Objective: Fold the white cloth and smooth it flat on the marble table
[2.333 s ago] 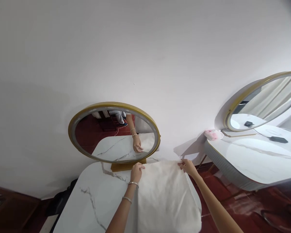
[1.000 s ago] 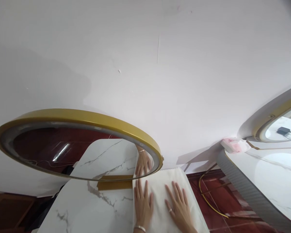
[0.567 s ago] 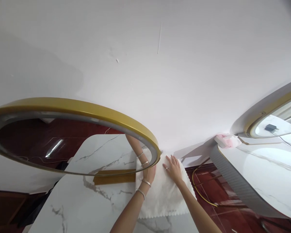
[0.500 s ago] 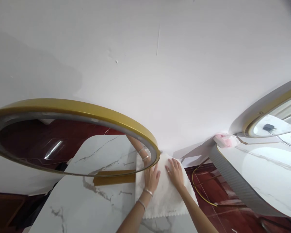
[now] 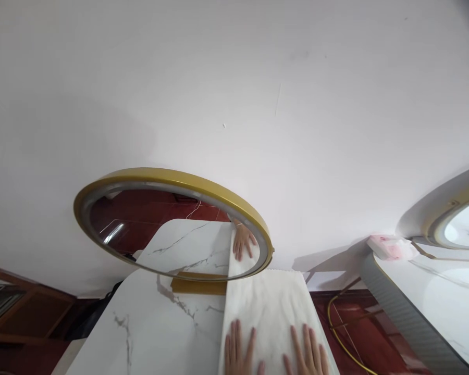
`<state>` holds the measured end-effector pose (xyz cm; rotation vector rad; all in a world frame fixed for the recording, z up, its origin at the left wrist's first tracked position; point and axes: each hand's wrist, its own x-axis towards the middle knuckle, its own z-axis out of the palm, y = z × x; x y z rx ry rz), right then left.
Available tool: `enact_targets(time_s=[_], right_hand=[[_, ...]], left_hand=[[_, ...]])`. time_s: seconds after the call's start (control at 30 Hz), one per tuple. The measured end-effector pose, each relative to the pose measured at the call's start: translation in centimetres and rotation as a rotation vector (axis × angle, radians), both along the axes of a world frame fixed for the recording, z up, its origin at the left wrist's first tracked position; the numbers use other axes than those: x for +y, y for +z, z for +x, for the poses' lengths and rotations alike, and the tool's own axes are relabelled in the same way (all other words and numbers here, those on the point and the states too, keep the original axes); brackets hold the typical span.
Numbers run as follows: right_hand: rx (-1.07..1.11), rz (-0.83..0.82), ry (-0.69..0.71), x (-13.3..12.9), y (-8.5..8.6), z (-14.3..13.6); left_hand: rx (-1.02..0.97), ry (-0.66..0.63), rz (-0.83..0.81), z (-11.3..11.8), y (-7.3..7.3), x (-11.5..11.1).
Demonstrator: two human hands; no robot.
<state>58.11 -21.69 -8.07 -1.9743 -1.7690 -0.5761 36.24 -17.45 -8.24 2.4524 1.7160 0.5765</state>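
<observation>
A white cloth (image 5: 268,299) with a scalloped edge lies over the right end of a marble-patterned table (image 5: 172,333), faint wrinkles running along it. Both hands rest on it at the bottom of the view, palms down. My left hand (image 5: 240,351) has its fingers spread flat near the cloth's left side. To its right, my right hand (image 5: 308,354) is also flat with fingers apart, close to the cloth's right side. Neither hand grips anything. The wrists are out of view.
A round gold-framed mirror (image 5: 172,179) leans over the table's back, reflecting a hand and cloth. At right, a second table (image 5: 445,291) bears a pink-and-white tissue pack (image 5: 393,247) and another mirror (image 5: 453,219). A wooden cabinet (image 5: 31,312) stands at far left.
Both hands have moved back from the cloth's far end toward me, staying flat. More of the cloth's far part shows. The camera view has shifted, so the mirror appears smaller and farther right.
</observation>
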Motion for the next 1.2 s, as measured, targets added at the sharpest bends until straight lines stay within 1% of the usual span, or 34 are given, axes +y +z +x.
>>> enact_targets(time_s=[0.1, 0.17, 0.2, 0.27, 0.33, 0.4, 0.47, 0.53, 0.63, 0.7, 0.77, 0.8, 0.83, 0.9, 0.97, 1.07, 1.13, 1.2], right_hand=[[0.079, -0.068, 0.048, 3.3, 1.6, 1.0], [0.104, -0.114, 0.030, 5.8, 2.4, 1.8], [0.110, -0.127, 0.012, 6.9, 2.7, 2.1], [0.117, -0.142, -0.015, 8.5, 2.9, 2.5], [0.119, -0.147, -0.020, 9.0, 2.8, 2.7], [0.118, -0.152, -0.009, 8.1, 2.8, 2.5], [0.119, -0.163, 0.008, 6.0, 2.9, 1.9], [0.122, -0.172, 0.026, 3.1, 3.0, 1.1], [0.129, -0.162, 0.064, -1.3, 3.2, -0.4], [0.140, -0.138, 0.087, -3.5, 3.1, -1.1], [0.157, -0.108, 0.095, -4.7, 2.8, -1.4], [0.164, -0.095, 0.095, -5.0, 2.6, -1.4], [0.170, -0.086, 0.095, -5.0, 2.4, -1.3], [0.195, -0.075, 0.079, -4.5, 2.0, -1.0], [0.251, -0.082, 0.034, -3.4, 2.0, -0.6], [0.337, -0.067, -0.033, -0.9, 2.5, -0.2], [0.337, -0.037, -0.013, 0.8, 2.9, -0.2], [0.286, -0.014, 0.028, 2.2, 3.2, -0.3]], left_hand=[[-0.028, 0.016, -0.014, 1.8, 2.9, 2.3], [-0.048, 0.017, -0.007, 3.2, 4.7, 4.1], [-0.056, 0.015, 0.001, 3.7, 5.4, 5.0], [-0.063, 0.008, 0.014, 4.5, 6.0, 6.3], [-0.060, 0.003, 0.022, 4.7, 6.0, 6.8], [-0.052, -0.002, 0.031, 4.4, 5.8, 6.3], [-0.044, 0.004, 0.028, 3.8, 5.6, 4.7], [-0.035, 0.011, 0.010, 2.8, 5.6, 2.2], [-0.013, 0.013, -0.006, 1.2, 5.5, -2.1], [0.004, 0.021, 0.000, 0.5, 5.1, -4.6], [0.007, 0.039, 0.013, 0.2, 4.8, -5.8], [0.001, 0.047, 0.020, 0.2, 4.8, -5.8], [-0.009, 0.052, 0.029, 0.3, 4.8, -5.3], [-0.030, 0.051, 0.039, 0.8, 5.5, -3.2], [-0.047, 0.038, 0.036, 1.3, 6.6, -0.2], [-0.055, 0.016, 0.029, 1.8, 8.0, 4.0], [-0.048, 0.009, 0.040, 1.7, 8.2, 5.6], [-0.042, 0.008, 0.065, 1.5, 7.8, 6.0]])
